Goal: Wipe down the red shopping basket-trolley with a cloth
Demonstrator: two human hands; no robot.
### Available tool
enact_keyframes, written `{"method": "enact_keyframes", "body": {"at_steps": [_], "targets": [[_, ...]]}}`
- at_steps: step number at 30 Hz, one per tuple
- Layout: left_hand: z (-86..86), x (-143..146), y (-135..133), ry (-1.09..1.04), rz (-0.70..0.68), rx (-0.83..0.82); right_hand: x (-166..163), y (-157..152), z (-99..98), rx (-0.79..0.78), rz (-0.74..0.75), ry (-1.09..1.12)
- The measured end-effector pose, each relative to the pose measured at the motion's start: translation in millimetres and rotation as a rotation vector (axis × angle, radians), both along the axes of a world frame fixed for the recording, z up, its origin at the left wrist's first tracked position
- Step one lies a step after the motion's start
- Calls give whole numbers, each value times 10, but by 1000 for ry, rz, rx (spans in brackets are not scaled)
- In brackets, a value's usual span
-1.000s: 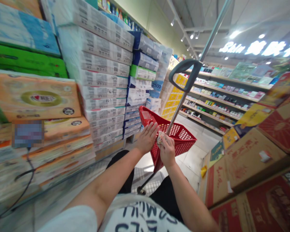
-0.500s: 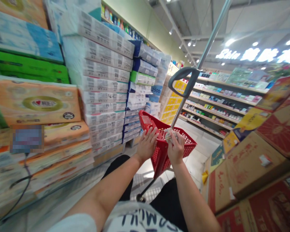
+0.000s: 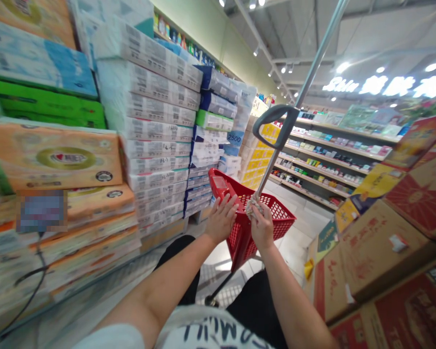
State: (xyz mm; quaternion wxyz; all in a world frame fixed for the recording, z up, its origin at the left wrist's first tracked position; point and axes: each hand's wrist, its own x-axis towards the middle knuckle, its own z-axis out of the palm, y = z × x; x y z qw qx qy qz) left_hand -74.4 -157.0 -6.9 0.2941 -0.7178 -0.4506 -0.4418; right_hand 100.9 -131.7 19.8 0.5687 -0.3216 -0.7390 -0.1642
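A red plastic shopping basket on wheels [image 3: 240, 245] stands tilted before my knees, with a metal pole and a grey looped handle [image 3: 289, 127] rising from it. My left hand [image 3: 220, 220] lies on its near rim, fingers outstretched beside the red moulded grip [image 3: 220, 183]. In my right hand [image 3: 262, 229] is a crumpled, pale cloth [image 3: 253, 205], pinched against the rim near the foot of the pole. The cloth and fingers cover part of that rim.
Stacked tissue packs [image 3: 61, 155] and tall piles of white packages [image 3: 159, 131] rise on the left. Cardboard cartons [image 3: 381, 247] are piled on the right. Shelves of small goods [image 3: 327, 157] stand behind, across a pale tiled floor [image 3: 294, 252].
My right hand has shifted slightly left with the cloth, and more of the cloth shows. My left hand stays at the rim, nearly unmoved.
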Motion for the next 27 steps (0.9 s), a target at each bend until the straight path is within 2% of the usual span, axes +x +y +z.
{"method": "enact_keyframes", "body": {"at_steps": [2,8,13,18,24,27], "targets": [[4,-11,4,9,-7,-4,8,1,-6,-25,3,-7],[-7,-14,24,-3,-5,5,9,5,222,16,-23,2],[-20,-10,27,-1,-13,-3,-4,-2,190,10,-28,-47],[-19,-5,17,-3,-20,-16,38,25,387,46,-74,0],[-5,-14,-24,12,-17,-8,-14,-33,322,55,-66,-42],[-5,-30,-41,3,-29,-4,-36,-51,416,94,-65,-25]]}}
